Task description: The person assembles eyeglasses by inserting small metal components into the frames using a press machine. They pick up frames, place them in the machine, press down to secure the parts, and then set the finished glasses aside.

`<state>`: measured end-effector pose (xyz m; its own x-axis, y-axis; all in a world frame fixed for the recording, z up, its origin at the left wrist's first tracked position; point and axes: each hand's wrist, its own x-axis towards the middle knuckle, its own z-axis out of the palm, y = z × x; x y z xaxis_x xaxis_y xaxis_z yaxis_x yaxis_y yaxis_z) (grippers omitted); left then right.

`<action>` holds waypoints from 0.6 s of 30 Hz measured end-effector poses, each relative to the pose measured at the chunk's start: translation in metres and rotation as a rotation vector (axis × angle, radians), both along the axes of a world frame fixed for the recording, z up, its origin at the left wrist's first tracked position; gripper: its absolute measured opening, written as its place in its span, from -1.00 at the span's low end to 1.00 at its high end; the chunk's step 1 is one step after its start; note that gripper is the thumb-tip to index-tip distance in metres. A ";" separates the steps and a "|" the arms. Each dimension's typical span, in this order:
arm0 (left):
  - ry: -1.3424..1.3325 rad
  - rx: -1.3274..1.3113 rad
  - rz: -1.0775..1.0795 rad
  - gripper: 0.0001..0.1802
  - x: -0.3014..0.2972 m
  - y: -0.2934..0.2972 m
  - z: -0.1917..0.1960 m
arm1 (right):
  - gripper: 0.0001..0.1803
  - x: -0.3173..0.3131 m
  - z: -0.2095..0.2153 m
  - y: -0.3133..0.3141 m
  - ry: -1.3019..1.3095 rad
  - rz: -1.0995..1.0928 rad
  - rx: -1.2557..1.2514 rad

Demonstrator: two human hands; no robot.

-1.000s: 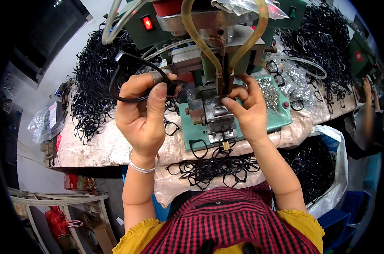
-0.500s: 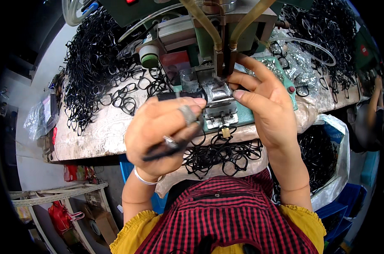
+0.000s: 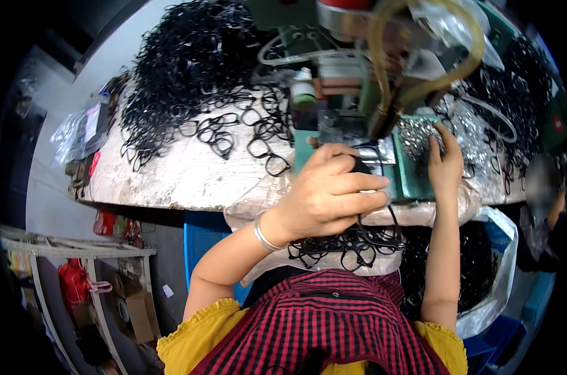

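My left hand is closed around black eyeglass frames, in front of the bench machine. Dark rims of the eyeglass frames show below its fingers; the rest is hidden by the hand. At the green tray, my right hand reaches over a heap of small shiny metal pieces. Its thumb and forefinger are apart, and no piece can be made out between them. The machine's metal fixture is partly behind my left hand.
A large heap of black eyeglass frames covers the bench's far left. Loose frames lie nearer. More sit on the cloth by my lap and in a white sack at right. Yellowish hoses loop above the fixture.
My right hand has left the fixture and moved right to the tray of metal pieces. My left hand still holds eyeglass frames near the machine. The whole view has shifted.
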<state>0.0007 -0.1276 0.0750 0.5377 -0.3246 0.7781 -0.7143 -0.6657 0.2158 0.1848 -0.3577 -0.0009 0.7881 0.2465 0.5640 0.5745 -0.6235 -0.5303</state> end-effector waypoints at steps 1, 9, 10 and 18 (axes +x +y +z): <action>0.010 -0.033 -0.009 -0.74 -0.001 -0.001 0.001 | -0.64 0.015 -0.005 0.005 -0.083 0.008 -0.103; 0.049 -0.372 0.591 -0.34 -0.032 0.017 -0.070 | -0.77 -0.002 -0.028 0.019 -0.091 -0.054 -0.192; 0.107 -0.506 0.820 -0.20 -0.022 0.029 -0.072 | -0.80 -0.009 -0.024 0.018 -0.063 -0.028 -0.173; 0.446 -0.796 0.716 0.13 0.071 0.121 -0.088 | -0.89 -0.019 -0.022 0.018 0.182 -0.045 0.267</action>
<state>0.0720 -0.0064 -0.0129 0.6783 0.6613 0.3204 0.0165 -0.4496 0.8931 0.1656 -0.3400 -0.0227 0.8889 0.0715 0.4525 0.4299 -0.4716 -0.7699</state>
